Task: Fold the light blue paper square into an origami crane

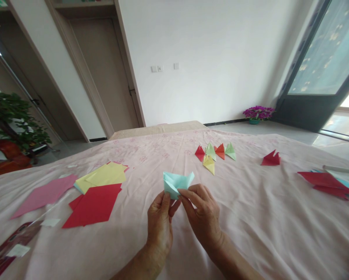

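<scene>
A folded light blue paper (177, 182) is held up above the pink cloth (250, 217). My left hand (159, 221) pinches its lower left edge with thumb and fingers. My right hand (202, 214) pinches its lower right part, fingers curled around the fold. Both hands meet at the bottom of the paper, in the middle of the view.
Flat sheets lie at the left: red (94, 205), yellow (103, 177) and pink (46, 193). Several small folded pieces (214, 154) sit beyond the hands, and a red folded one (270, 158) further right. More red and blue paper (327, 183) is at the right edge.
</scene>
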`<action>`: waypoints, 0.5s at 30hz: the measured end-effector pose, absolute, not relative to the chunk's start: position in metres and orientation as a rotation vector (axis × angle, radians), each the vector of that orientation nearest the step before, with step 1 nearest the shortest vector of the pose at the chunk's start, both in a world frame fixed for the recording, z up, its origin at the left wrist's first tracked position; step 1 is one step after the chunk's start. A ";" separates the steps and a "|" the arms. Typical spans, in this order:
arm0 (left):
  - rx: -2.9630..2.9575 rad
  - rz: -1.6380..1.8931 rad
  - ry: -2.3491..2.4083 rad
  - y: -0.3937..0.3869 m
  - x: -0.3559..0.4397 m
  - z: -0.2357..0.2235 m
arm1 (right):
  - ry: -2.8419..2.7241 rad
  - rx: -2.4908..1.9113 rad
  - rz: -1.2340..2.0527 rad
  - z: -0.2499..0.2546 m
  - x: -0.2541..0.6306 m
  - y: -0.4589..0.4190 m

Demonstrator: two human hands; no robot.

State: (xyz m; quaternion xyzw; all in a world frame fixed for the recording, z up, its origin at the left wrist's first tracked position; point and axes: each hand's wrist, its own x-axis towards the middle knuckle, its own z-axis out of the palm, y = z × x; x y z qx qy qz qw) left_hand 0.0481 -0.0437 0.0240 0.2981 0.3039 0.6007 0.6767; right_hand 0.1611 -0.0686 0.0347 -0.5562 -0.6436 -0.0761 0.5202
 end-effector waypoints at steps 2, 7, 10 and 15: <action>0.685 1.353 0.691 -0.044 0.048 0.023 | -1.528 -1.329 -0.148 0.034 0.161 -0.069; 0.746 1.347 0.721 -0.044 0.048 0.022 | -1.518 -1.332 -0.059 0.033 0.160 -0.071; 0.798 1.330 0.717 -0.044 0.047 0.021 | -1.535 -1.359 -0.026 0.034 0.159 -0.072; 0.889 1.288 0.713 -0.044 0.045 0.020 | -1.538 -1.403 0.062 0.036 0.160 -0.074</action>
